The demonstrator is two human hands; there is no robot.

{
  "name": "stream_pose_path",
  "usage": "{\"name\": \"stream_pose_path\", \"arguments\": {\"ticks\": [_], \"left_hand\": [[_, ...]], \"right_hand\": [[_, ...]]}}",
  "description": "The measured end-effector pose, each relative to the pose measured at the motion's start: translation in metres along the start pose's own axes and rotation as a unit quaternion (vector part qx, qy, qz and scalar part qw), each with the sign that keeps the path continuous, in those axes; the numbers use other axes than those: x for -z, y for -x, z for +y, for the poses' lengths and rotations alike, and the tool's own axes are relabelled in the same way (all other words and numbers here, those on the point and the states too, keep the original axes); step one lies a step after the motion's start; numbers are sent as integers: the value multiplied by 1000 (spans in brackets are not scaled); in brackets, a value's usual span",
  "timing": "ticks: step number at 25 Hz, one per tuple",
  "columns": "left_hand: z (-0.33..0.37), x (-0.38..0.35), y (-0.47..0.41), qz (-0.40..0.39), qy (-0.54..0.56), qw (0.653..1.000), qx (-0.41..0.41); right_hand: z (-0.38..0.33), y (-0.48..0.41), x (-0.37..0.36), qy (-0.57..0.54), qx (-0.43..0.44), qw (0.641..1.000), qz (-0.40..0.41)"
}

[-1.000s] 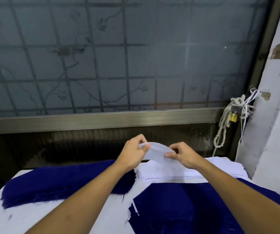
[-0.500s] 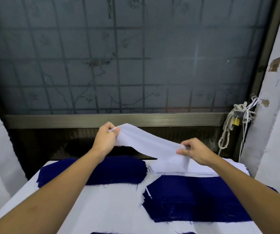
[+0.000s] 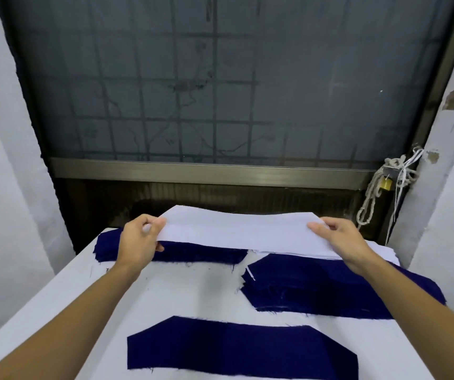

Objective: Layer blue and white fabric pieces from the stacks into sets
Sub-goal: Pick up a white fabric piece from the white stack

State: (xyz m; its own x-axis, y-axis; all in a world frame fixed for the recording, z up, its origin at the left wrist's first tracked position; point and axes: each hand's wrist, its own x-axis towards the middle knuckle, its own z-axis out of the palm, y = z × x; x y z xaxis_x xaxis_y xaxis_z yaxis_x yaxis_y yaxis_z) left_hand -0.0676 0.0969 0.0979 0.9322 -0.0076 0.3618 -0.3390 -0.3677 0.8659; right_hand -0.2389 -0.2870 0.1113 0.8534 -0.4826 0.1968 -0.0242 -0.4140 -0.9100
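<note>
A long white fabric piece (image 3: 236, 229) is stretched flat in the air between my hands. My left hand (image 3: 141, 239) pinches its left end and my right hand (image 3: 341, 239) pinches its right end. Under it at the back right lies the white stack (image 3: 384, 252), mostly hidden. A blue stack (image 3: 201, 252) lies at the back left and another blue stack (image 3: 330, 286) at the right. A single blue piece (image 3: 236, 349) lies flat near me on the white table (image 3: 187, 289).
A barred frosted window with a metal sill (image 3: 206, 171) rises behind the table. White walls close in on both sides. A knotted rope with a brass padlock (image 3: 386, 183) hangs at the right of the sill.
My hands have pulled the white piece off its stack and spread it out full length, left hand going left. The view has tilted down, showing the single blue piece near me.
</note>
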Motion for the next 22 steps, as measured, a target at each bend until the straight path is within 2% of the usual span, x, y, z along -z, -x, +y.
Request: {"name": "stream_pose_path", "arguments": {"ticks": [3,7,13,18,22], "left_hand": [[-1,12,17,2,2,1000,-3],[-22,21,52,-34,-7,999,-6],[-77,25,102,-101,5,993,53],[-109,21,132,-112,-66,990,50],[-117,15,144,-107,-135,985,24]], "right_hand": [[1,20,-9,12,10,1000,20],[21,62,-14,52,18,998,-26],[76,116,-20,48,-23,997,-55],[107,144,-37,101,-39,994,-18],[114,156,-44,208,-48,976,45]]}}
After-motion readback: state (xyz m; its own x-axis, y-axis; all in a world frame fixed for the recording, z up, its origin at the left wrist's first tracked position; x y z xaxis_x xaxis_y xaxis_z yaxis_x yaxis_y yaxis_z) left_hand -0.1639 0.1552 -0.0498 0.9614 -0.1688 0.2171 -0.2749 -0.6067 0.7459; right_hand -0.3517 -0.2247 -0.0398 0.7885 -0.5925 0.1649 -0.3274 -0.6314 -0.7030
